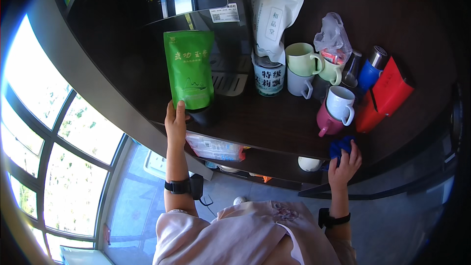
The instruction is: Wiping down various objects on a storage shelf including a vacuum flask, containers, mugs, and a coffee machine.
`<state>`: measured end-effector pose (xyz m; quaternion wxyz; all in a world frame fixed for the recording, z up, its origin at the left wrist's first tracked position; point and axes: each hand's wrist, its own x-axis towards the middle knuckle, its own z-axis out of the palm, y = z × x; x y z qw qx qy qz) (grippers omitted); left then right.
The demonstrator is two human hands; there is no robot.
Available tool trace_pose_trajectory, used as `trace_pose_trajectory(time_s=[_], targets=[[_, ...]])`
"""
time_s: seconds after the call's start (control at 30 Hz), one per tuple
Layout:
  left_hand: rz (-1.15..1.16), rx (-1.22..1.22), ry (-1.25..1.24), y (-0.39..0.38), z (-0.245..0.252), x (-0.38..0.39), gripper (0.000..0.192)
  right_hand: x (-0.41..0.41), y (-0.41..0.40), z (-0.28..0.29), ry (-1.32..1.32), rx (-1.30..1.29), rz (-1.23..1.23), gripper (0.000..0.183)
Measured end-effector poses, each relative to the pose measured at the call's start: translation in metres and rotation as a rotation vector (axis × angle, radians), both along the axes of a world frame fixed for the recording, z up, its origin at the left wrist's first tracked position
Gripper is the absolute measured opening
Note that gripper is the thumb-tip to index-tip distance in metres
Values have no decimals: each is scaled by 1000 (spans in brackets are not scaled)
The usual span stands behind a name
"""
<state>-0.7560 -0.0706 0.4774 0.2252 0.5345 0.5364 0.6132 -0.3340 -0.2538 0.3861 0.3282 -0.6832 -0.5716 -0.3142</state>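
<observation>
My left hand (176,119) grips the lower left corner of a green foil pouch (189,71), thumb on its front. The pouch stands upright and bears writing. Just below its bottom edge is a dark cup (203,116), partly hidden by the pouch. At the counter's front edge, my right hand (346,163) holds a crumpled blue cloth (340,147). Nearest to that hand are a pink mug (327,119) with a white mug (340,101) set in it, and a red box (386,94) lying at a slant.
A black coffee machine (235,84) stands behind the pouch. Right of it are a tin (269,81) under a white pouch (272,14), stacked mugs (300,59), a plastic bag (333,35) and a blue bottle (369,75). Wrapped plastic cups (215,147) lie on the shelf below the countertop (254,125).
</observation>
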Motion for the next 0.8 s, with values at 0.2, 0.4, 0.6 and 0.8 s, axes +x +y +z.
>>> trace_pose_trajectory(time_s=[0.2,0.4,0.6,0.8], targets=[[16,-68,5,10,-16,1,44,-1,0,-1,26,-17,-13,24],[25,102,-127,11,-27,9,34,-2,-3,0,30,-25,-22,25],[-22,63,-205,-11,-20,41,30,-2,-2,-2,21,-23,-24,27],[-241,110,-227,-10,-17,116,30,-4,-4,3,45,-16,-21,27]])
